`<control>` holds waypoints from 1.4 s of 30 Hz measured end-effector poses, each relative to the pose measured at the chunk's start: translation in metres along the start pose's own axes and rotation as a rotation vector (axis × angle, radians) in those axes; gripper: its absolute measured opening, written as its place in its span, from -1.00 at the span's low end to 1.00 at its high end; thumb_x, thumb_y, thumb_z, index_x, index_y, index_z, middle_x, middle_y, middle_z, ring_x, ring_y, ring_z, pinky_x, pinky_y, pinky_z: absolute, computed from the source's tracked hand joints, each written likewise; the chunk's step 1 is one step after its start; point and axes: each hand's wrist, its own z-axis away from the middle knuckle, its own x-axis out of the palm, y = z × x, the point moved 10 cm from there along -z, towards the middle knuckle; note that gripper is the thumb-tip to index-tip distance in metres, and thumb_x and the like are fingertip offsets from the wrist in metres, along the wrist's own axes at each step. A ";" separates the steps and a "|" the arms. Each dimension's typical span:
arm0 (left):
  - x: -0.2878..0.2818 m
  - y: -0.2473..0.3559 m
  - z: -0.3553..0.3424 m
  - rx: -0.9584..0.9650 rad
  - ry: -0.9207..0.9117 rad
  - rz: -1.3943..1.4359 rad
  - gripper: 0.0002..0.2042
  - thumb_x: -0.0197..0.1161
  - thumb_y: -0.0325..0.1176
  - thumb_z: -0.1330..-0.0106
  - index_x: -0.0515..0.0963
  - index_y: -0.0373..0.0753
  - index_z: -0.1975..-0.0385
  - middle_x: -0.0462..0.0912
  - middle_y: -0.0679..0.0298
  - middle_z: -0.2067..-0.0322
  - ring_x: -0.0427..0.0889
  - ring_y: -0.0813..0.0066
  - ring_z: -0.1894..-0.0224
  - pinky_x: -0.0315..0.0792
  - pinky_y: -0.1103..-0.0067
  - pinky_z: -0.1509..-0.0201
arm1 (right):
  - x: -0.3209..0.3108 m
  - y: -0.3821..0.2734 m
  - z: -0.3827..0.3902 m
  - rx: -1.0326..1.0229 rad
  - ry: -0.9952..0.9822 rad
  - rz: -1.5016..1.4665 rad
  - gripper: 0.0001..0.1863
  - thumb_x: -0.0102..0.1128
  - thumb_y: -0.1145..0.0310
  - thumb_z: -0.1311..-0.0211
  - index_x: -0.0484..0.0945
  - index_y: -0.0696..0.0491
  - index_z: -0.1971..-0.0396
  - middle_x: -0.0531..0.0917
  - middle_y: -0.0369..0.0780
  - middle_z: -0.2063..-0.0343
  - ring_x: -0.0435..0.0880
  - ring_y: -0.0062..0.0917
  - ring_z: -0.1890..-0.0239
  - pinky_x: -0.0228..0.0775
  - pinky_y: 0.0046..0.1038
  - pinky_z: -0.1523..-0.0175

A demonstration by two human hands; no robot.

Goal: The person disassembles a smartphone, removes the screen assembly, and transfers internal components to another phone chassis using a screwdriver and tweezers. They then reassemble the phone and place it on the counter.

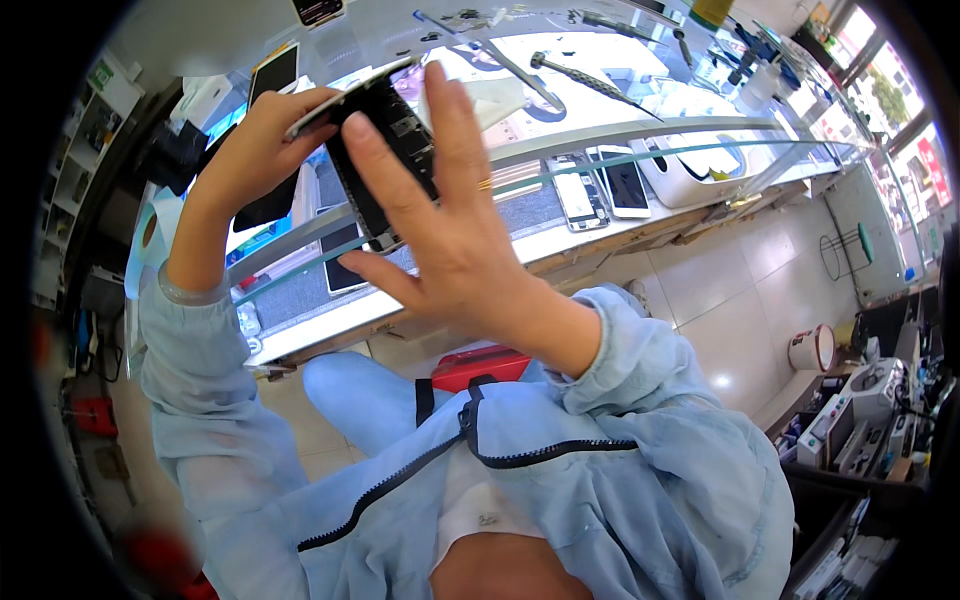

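- Landmark: metal counter rail [560,137].
- Opened phone [405,130]: held above the rail's left stretch, inner parts exposed.
- Left hand [255,145]: pinching the phone's upper-left end, thumb against fingers.
- Right hand [460,250]: fingers spread over the phone; contact unclear.
- Step, as judged: handling the opened phone.
- Next move, as judged: calls for steady left grip, light right fingertips.

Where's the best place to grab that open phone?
Probably its thin upper-left edge, from the left, as the left hand does: the open phone is a flat, tilted slab, easy to pinch, and its inside parts are bare.
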 end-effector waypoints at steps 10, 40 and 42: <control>0.014 -0.013 0.006 -0.127 -0.231 0.639 -0.35 0.21 -0.12 0.01 0.36 -0.46 -0.05 0.50 0.14 0.07 0.46 0.40 -0.02 0.30 0.48 -0.17 | 0.002 0.008 0.022 0.097 -0.070 0.136 -0.05 0.41 0.28 0.23 0.16 -0.11 -0.28 -0.06 0.12 -0.31 -0.07 -0.02 -0.37 -0.30 0.16 -0.27; 0.239 -0.020 0.297 -0.940 0.424 -0.100 -0.59 0.26 -0.15 -0.06 0.50 -0.12 0.08 0.27 0.05 -0.18 0.04 -0.01 -0.31 -0.03 0.04 -0.28 | -0.081 0.233 0.425 0.992 -0.962 0.799 -0.11 0.32 0.00 0.09 0.15 -0.07 -0.28 0.00 0.04 -0.30 -0.05 -0.02 -0.33 -0.10 -0.08 -0.34; 0.285 -0.027 0.368 -1.197 0.136 -0.212 -0.52 0.22 -0.03 -0.05 0.50 -0.06 0.01 0.16 0.06 -0.26 -0.04 -0.02 -0.35 -0.14 -0.09 -0.27 | -0.095 0.239 0.461 1.363 -1.037 0.622 -0.08 0.17 -0.28 0.11 0.17 -0.20 -0.28 -0.06 -0.03 -0.35 -0.14 -0.03 -0.37 -0.14 -0.04 -0.35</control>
